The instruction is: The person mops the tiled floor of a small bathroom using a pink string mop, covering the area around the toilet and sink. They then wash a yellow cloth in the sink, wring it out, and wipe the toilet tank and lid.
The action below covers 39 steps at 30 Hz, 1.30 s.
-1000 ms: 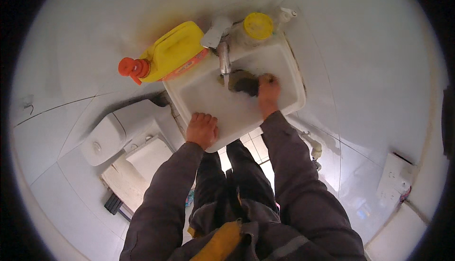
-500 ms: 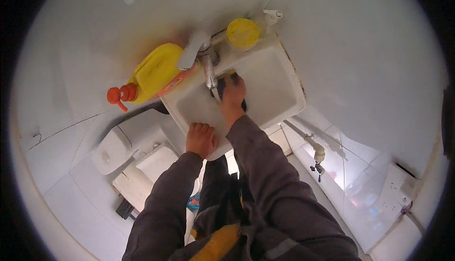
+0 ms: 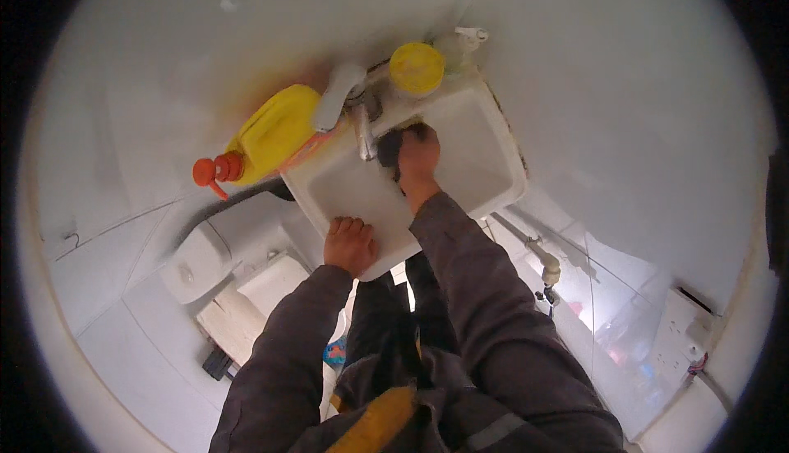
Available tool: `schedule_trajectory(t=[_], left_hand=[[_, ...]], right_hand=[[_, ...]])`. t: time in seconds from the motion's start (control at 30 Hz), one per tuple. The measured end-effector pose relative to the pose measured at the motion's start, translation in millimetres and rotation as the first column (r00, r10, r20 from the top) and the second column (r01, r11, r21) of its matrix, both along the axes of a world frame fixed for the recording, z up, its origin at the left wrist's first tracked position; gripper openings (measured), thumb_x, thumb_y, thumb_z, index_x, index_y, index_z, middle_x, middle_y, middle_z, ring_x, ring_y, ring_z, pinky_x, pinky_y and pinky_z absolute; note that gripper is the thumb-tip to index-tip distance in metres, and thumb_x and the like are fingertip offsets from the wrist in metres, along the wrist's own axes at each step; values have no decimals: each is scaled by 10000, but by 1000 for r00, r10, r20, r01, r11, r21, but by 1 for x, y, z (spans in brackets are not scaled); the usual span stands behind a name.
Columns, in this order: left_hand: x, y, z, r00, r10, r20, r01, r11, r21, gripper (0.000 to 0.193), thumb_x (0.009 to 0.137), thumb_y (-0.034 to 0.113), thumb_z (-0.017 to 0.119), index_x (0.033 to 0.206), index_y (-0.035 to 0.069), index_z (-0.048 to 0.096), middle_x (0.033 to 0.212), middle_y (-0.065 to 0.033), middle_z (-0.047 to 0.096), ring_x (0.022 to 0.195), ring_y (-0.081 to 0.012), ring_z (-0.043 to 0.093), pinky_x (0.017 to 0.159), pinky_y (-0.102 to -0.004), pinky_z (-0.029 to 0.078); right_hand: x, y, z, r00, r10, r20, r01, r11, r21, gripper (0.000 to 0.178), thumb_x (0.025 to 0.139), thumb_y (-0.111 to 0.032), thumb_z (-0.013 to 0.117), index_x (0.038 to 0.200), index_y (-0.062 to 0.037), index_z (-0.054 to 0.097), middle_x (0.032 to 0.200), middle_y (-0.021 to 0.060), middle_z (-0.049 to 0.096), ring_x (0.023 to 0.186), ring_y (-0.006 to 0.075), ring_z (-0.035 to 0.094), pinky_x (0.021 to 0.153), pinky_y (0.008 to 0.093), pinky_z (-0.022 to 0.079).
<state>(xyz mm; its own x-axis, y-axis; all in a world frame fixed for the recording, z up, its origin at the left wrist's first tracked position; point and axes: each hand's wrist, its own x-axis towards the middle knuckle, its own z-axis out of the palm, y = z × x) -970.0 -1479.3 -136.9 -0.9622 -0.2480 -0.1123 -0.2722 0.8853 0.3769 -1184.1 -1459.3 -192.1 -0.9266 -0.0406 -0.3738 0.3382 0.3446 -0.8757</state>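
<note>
In the white sink (image 3: 481, 128), my right hand (image 3: 419, 159) is closed on a dark cloth (image 3: 389, 148), pressing it against the far inner wall just right of the tap's spout. The cloth is bunched and partly hidden under my fingers, so its full shape does not show. My left hand (image 3: 351, 246) grips the sink's near left rim, with its fingers bent together over the edge. The chrome tap (image 3: 364, 132) stands at the back of the basin, its lever tilted left.
Left of the tap leans a yellow jug (image 3: 275, 134) with an orange pump. A yellow-lidded tub (image 3: 417, 68) and a clear spray bottle (image 3: 460, 46) stand on the back ledge. Lower left is a white toilet (image 3: 275, 284); a wall valve (image 3: 545, 264) juts out at right.
My right hand has moved slightly right with the cloth, away from under the spout. A pale streak below the spout no longer shows. My left hand stays on the rim.
</note>
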Motion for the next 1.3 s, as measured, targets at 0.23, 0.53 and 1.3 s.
schedule_trajectory(t=[0.23,0.53,1.3], left_hand=[[-3,4,5,1000,-22,-1,22,1000,-8,160,713,209,608,802,77,622,836,-105,588,890,-301,559,903,-458,411],[1,-1,4,998,-25,-65,23,999,-44,142,691,175,614,782,68,589,824,-106,570,868,-305,554,885,-455,422],[-270,-37,125,927,350,-131,-372,897,-236,596,764,214,686,1309,107,472,1247,-181,475,1142,-389,480,927,-482,441]], right_hand=[[-72,36,-13,920,-236,-312,256,966,26,235,799,-168,653,916,29,598,896,177,651,850,342,606,802,437,463],[-32,32,24,929,195,-316,-152,976,155,279,812,-163,658,1046,-29,583,960,165,661,946,358,619,849,436,473],[-74,50,79,826,256,-503,-190,965,180,503,817,-235,681,1253,-77,485,1187,176,526,1052,368,558,868,442,488]])
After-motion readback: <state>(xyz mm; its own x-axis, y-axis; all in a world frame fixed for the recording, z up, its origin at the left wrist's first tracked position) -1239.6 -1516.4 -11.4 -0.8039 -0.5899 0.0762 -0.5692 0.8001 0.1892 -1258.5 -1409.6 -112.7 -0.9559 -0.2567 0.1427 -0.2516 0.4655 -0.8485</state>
